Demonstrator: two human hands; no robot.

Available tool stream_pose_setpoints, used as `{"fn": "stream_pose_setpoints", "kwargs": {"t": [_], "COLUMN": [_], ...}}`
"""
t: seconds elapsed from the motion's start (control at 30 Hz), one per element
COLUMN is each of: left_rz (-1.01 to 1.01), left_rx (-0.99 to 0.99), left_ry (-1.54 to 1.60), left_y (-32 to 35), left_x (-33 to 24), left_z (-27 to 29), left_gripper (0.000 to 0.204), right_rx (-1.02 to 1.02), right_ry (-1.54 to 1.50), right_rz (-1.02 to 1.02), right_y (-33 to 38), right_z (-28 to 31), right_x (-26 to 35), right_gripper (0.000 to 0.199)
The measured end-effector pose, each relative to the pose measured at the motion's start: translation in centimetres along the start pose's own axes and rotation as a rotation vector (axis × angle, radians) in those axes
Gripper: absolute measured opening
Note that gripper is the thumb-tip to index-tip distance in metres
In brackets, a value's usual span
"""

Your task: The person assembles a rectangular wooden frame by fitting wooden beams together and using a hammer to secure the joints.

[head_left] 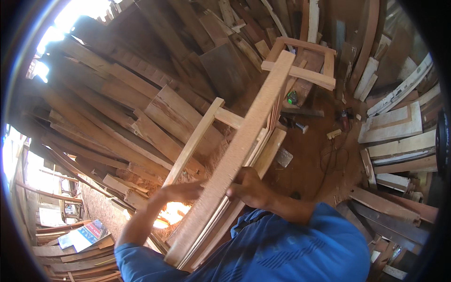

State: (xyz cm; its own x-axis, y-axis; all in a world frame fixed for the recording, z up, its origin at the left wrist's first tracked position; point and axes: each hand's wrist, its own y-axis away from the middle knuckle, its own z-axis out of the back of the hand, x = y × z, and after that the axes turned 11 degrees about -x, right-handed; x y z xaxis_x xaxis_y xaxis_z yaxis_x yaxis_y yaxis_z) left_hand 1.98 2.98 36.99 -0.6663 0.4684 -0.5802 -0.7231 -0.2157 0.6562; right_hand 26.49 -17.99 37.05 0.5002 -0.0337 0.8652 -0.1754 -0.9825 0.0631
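Note:
A long pale wooden board [251, 129] runs diagonally in front of me, from the far right of centre down toward my body. My right hand [251, 189] grips its right edge, thumb at the side. From the left, my left hand [184, 191] reaches to the opposite edge, slightly blurred; its fingertips are hidden by the board, and it appears to hold it there. Below the board lie more long wooden pieces [275, 143], close alongside it. A narrow wooden rail [195, 143] with a crosspiece [229, 118] stands out on the left.
A small wooden frame [312, 81] stands beyond the board's far end, near a green-and-black tape measure [292, 97]. On the brown floor lie a hammer-like tool [302, 127] and a red corded tool [346, 121]. Stacked planks [112, 94] crowd the left; offcuts and a panel [392, 123] line the right.

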Motion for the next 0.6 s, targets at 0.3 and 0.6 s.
{"fn": "stream_pose_setpoints", "kwargs": {"t": [0.3, 0.6], "left_rz": [-0.138, 0.183], "left_rx": [-0.524, -0.855], "left_ry": [-0.079, -0.371], "left_y": [9.5, 9.5], "left_x": [-11.7, -11.9], "left_z": [5.6, 6.0], "left_gripper": [0.092, 0.073], "right_rx": [0.039, -0.693], "right_ry": [0.041, 0.989], "right_rz": [0.166, 0.776], "right_y": [-9.9, -13.6], "right_z": [-3.2, 9.9], "right_x": [-2.1, 3.4], "right_gripper": [0.048, 0.075]}}
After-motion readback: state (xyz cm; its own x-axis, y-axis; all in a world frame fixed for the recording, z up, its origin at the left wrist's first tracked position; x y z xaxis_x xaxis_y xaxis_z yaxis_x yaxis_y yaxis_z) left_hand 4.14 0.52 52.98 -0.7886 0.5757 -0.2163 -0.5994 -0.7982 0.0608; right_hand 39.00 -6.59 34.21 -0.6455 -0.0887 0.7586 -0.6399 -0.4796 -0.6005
